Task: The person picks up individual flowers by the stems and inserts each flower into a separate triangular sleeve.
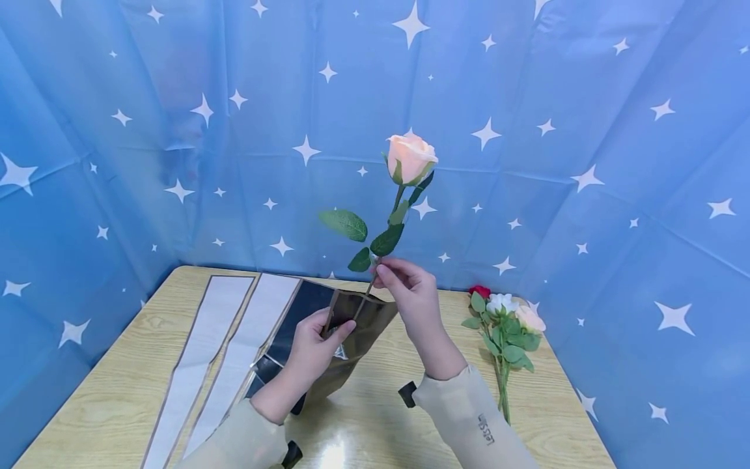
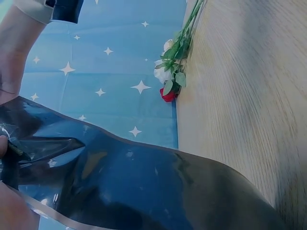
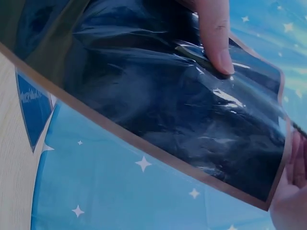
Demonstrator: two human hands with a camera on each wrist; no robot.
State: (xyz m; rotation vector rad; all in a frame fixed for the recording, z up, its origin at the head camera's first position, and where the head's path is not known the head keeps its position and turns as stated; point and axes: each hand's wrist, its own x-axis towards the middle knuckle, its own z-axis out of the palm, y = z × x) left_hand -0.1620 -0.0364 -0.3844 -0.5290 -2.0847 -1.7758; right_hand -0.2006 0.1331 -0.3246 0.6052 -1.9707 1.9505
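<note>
A peach rose [image 1: 411,159] with green leaves stands tilted above the table, its stem pinched below the leaves by my right hand [image 1: 413,293]. The lower stem runs into the mouth of a dark, glossy flower sleeve [image 1: 370,339] with a brown border. My left hand [image 1: 313,342] grips that sleeve near its top, thumb over the front. In the right wrist view, the left thumb [image 3: 220,55] presses on the creased film [image 3: 144,105]. The sleeve's broad face [image 2: 139,177] fills the bottom of the left wrist view. The stem's end is hidden inside the sleeve.
Two long white sleeves [image 1: 202,345] [image 1: 249,352] lie on the left of the wooden table [image 1: 99,384], beside another dark sleeve [image 1: 299,312]. At the right lies a bunch of red, white and peach roses [image 1: 500,319]. A blue starry curtain [image 1: 263,130] surrounds the table.
</note>
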